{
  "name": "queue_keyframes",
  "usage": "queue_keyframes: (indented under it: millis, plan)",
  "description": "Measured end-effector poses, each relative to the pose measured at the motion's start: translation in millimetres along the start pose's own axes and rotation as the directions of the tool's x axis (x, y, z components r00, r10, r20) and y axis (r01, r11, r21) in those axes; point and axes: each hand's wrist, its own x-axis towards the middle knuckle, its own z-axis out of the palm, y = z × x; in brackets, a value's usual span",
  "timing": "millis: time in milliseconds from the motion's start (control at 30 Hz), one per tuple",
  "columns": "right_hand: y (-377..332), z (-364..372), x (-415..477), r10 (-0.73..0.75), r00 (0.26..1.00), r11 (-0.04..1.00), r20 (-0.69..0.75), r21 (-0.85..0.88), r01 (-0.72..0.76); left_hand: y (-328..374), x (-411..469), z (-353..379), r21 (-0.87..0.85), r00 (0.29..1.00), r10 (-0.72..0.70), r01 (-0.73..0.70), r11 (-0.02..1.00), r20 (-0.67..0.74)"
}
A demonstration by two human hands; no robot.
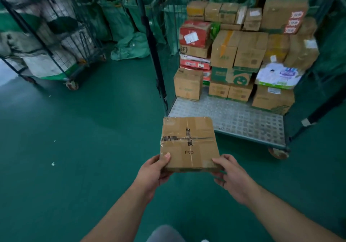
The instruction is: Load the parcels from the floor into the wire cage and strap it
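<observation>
- I'm holding the flat taped parcel (pixel 189 144) at its near corners, left hand (pixel 153 172) and right hand (pixel 231 176) both pinching.
- It's hanging short of the wire cage (pixel 228 118) at twelve o'clock.
- Looking stiff and light; corner holds should be enough.

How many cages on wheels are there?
2. The left cage holds sacks; the right cage holds stacked boxes. More may be hidden out of view.
</observation>
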Motion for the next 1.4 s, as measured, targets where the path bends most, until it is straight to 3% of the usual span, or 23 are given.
queue_keyframes:
  millis: [200, 500, 733, 1000, 1167, 1400]
  plan:
    - [-54.6, 31.8, 76.5, -0.012, 1.000, 0.999, -0.013, -0.042, 0.012, 55.7, 92.0, -5.5, -0.040, 0.999, -0.040, 0.039, 0.998, -0.009]
    - [-181.1, 80.5, 204.0, -0.082, 0.984, 0.996, -0.155, 0.032, 0.088, 219.2, 256.7, 16.4, -0.079, 0.996, -0.047, 0.053, 0.995, 0.076]
    - [-278.3, 58.1, 312.3, -0.132, 0.948, 0.974, -0.291, 0.141, 0.179, 308.8, 362.8, 108.0, -0.215, 0.985, -0.066, 0.101, 0.971, 0.161]
    - [-386.1, 9.9, 459.7, -0.127, 0.918, 0.978, -0.375, 0.107, 0.179, 377.6, 477.8, 224.6, -0.193, 0.961, -0.193, 0.231, 0.953, 0.199]
    - [-442.9, 15.8, 530.7, -0.111, 0.934, 0.979, -0.340, 0.123, 0.162, 431.0, 532.5, 256.3, -0.216, 0.974, -0.170, 0.200, 0.956, 0.148]
    - [-547.5, 39.0, 648.0, -0.196, 0.938, 0.976, -0.285, 0.040, 0.216, 531.3, 663.3, 276.2, -0.160, 0.997, -0.054, 0.061, 0.985, 0.046]
